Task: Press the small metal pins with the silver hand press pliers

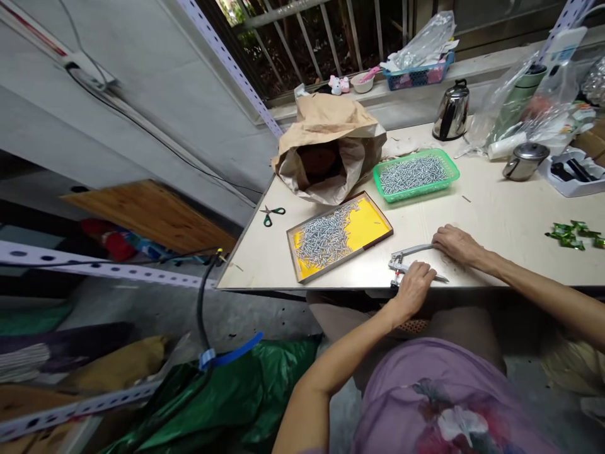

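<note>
Lying near the front edge of the table is a grey metal plier-like hand tool (416, 248) with a small spring between its arms. My left hand (414, 289) is closed over the lower arm, whose pointed end sticks out past the fingers. My right hand (457, 244) rests on the table, fingers curled around the end of the upper handle. Left of the tool, a shallow tray with a yellow bottom (371, 224) holds many small silver metal pins (324, 239). Farther back, a green plastic basket (416, 195) contains more of them. The pins' exact kind is too small to tell.
An open brown paper bag (331, 120) stands behind the tray, with scissors (271, 215) to its left. A steel kettle (452, 110), a steel cup (524, 162) and plastic bags are at the back right. Green wrapped packets (567, 233) lie at the right.
</note>
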Available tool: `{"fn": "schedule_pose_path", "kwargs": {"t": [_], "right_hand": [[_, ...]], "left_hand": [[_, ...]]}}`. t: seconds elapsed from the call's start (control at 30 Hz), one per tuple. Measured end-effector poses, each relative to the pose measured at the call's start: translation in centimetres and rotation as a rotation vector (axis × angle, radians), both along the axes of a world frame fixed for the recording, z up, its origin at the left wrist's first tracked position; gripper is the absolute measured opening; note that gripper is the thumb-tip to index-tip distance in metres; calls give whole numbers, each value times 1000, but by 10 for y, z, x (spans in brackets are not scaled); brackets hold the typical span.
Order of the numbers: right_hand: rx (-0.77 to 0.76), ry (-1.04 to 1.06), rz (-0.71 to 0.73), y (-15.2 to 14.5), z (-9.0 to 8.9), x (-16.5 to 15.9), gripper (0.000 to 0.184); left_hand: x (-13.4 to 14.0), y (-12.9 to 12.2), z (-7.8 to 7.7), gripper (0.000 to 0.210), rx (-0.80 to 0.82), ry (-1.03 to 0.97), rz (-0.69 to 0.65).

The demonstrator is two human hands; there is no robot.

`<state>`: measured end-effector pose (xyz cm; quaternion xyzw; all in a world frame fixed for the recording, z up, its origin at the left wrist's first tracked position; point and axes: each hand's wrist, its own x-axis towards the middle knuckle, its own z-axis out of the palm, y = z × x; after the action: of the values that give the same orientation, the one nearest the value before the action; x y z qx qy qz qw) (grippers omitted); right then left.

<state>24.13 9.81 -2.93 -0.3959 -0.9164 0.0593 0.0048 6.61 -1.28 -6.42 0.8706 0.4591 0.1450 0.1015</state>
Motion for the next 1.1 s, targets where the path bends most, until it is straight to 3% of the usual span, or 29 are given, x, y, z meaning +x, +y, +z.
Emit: {"fn": "schedule_pose_path", "kwargs": {"t": [0.2,0.3,0.4,0.5,0.6,0.67,0.77,0.9,1.1], "right_hand": [[100,21,-20,42,3,-1,23],[92,8,-16,47,1,0,23],[98,-27,-36,39,3,-3,23],[93,47,-16,20,7,-9,20],[-42,148,140,-7,10,-14,19],[-128,148,187,-22,9,-16,17],[-181,124,149,-32,4,-17,13],[-184,267,166,-31,1,-7,24],[-98,420,22,-32,2,26,31]], "left_hand": [[10,39,10,24,-111,57,-48],[15,36,6,28,-77,-1,-42],[9,16,4,31,35,-151,-5],[-15,-2,10,28,105,-297,158],[-50,-7,21,22,81,-336,396],[-70,-4,27,20,32,-333,487],[-82,2,31,18,-115,-344,552],[-70,10,28,17,-287,-336,572],[-41,12,18,6,-288,-160,435]]}}
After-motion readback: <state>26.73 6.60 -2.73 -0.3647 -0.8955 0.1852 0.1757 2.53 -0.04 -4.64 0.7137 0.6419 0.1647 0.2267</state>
